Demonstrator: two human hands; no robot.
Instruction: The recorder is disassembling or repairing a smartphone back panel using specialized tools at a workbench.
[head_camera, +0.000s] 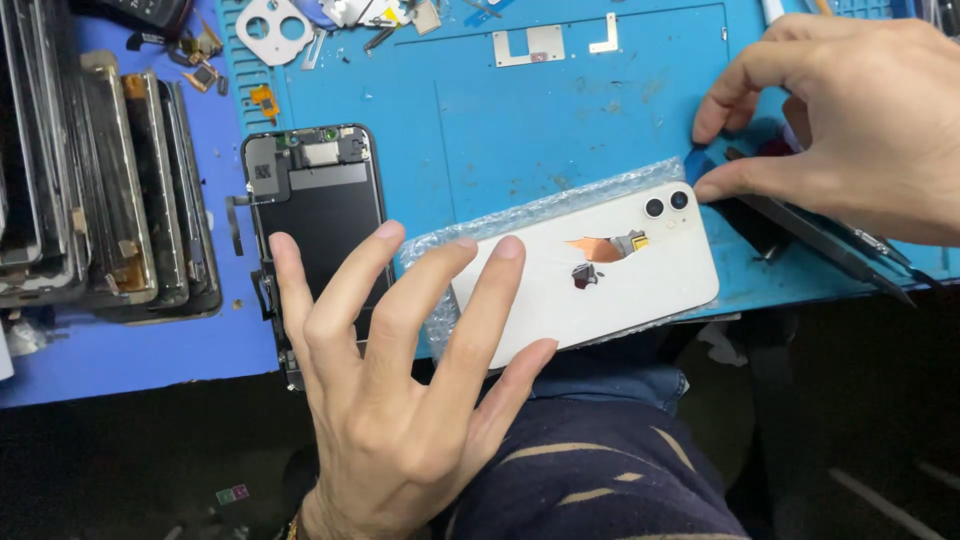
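At the near edge of the blue silicone work mat (560, 110), a white glass-backed phone housing with a twin camera in one corner (610, 275) lies face down on a sheet of clear bubble wrap (520, 215), tilted so that its camera end points up and to the right. Its back is broken near the middle: a ragged hole (600, 250) shows copper-coloured foil and a small yellow part inside. Judging by that, the housing is already out of its wrapping and laid out, but nothing has yet been fitted to it. The black detached screen panel with bare flex cables (315, 205) lies apart to the left, also face down. A stack of other dark screen panels (110, 180) stands at the far left, and small metal brackets and plates (530, 45) are scattered along the top of the mat.

The left hand (400, 390) is spread wide, palm down, its fingers fanned; the middle and ring fingertips rest on the left end of the housing and the index lies over the lower part of the screen panel. It grips nothing. The right hand (850, 120) is curled, its thumb tip touching the camera corner of the housing, while the bent fingers hover over a blue plastic tab (700, 160) and black tweezers (830, 245) on the mat; whether it pinches anything I cannot tell.
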